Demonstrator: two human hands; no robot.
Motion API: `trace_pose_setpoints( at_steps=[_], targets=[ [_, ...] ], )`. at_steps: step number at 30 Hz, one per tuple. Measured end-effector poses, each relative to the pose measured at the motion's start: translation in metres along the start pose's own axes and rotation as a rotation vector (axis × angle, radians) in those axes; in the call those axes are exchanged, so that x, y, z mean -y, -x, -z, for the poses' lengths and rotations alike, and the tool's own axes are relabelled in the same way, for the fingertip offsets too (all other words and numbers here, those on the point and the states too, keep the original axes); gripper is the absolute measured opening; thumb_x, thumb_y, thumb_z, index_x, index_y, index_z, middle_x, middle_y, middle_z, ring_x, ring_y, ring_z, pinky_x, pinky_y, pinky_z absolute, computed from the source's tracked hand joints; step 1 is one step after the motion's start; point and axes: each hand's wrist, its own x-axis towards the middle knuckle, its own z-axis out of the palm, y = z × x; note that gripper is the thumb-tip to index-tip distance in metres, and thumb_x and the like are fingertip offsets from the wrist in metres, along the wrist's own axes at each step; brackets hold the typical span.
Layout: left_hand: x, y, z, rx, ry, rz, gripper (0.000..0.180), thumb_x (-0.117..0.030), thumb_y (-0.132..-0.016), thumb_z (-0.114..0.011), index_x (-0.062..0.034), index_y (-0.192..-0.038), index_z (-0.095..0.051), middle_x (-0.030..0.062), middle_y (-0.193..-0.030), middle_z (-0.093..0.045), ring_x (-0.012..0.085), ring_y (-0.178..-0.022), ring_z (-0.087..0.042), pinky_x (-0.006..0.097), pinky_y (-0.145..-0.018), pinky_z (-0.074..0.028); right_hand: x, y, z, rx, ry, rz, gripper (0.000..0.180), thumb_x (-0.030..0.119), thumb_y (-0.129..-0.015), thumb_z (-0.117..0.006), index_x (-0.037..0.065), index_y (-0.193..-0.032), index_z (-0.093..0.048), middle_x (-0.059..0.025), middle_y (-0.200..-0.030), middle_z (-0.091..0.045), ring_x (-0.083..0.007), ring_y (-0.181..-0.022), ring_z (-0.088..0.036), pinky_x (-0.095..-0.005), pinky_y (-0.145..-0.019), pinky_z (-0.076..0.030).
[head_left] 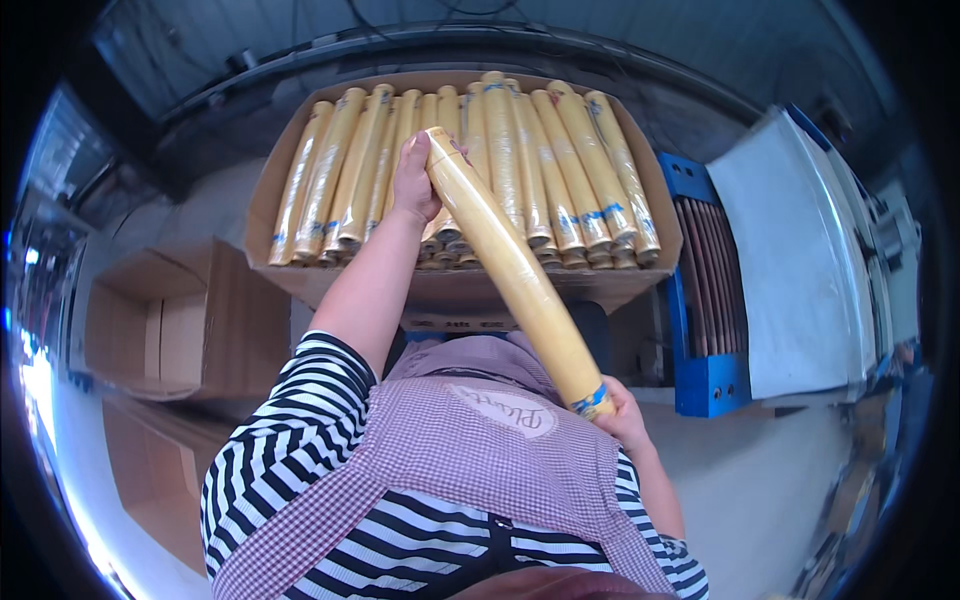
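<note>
A long yellow tube in clear plastic wrap (pixel 515 275) slants across in front of me, with a blue mark near its lower end. Its upper end is gripped by my left hand (pixel 415 180), which is raised over the front of a large cardboard box (pixel 455 285). Down by my right side, my right hand (pixel 627 415) is closed around the tube's lower, blue-marked end. Behind the tube, the box is filled with similar wrapped yellow tubes (pixel 345 185), leaning in rows over more that lie beneath them.
Left of the big box stands an open cardboard box (pixel 150 330), with another cardboard box (pixel 155 470) lower down. On the right are a blue frame with dark slats (pixel 710 385) and a large white sheet-like surface (pixel 785 250). Cables run along the back wall.
</note>
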Motion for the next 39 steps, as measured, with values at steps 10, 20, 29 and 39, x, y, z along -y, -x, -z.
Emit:
trace_pose_setpoints(
  at_steps=[10,20,29,39],
  targets=[
    [-0.014,0.039,0.011,-0.420,-0.014,-0.174,0.045,-0.028,-0.097,-0.062,-0.0072,-0.129,-0.038,0.0165,-0.108,-0.058,0.0297,-0.093,-0.065,0.047,-0.077,-0.059,-0.029,-0.055,-0.025,-0.551,-0.754,0.074,0.067,0.069,-0.095,-0.037,0.006,-0.095,-0.061,-0.0110,-0.100,-0.067,-0.0264,-0.098,-0.063,-0.0409,-0.093,-0.048],
    [0.039,0.093,-0.076,-0.165,-0.200,-0.068,0.079,0.005,-0.080,-0.072,-0.0100,-0.143,-0.026,0.0153,-0.128,-0.049,0.0264,-0.113,-0.056,0.040,-0.095,-0.052,0.005,-0.176,-0.094,-0.153,-0.557,0.170,0.077,0.067,-0.099,-0.029,0.001,-0.129,-0.051,-0.0129,-0.119,-0.062,-0.0246,-0.112,-0.059,-0.0378,-0.097,-0.045],
    [-0.052,-0.051,0.131,-0.273,-1.319,0.184,0.100,-0.006,-0.073,-0.079,-0.0061,-0.155,-0.022,0.0242,-0.146,-0.045,0.0321,-0.126,-0.054,0.038,-0.104,-0.046,-0.030,-0.120,-0.016,-0.242,-0.349,0.026,0.044,0.040,-0.105,-0.043,0.001,-0.123,-0.054,-0.0141,-0.114,-0.064,-0.0233,-0.104,-0.062,-0.0358,-0.090,-0.048],
    [-0.007,0.007,0.173,0.136,-1.987,0.298,0.105,-0.022,-0.071,-0.083,-0.0193,-0.156,-0.022,0.0215,-0.162,-0.014,0.0396,-0.148,-0.021,0.049,-0.119,-0.025,-0.054,-0.106,-0.016,-0.272,-0.238,0.027,0.024,0.016,-0.102,-0.051,0.001,-0.120,-0.055,-0.0133,-0.107,-0.066,-0.0196,-0.094,-0.065,-0.0320,-0.085,-0.053]
  ],
)
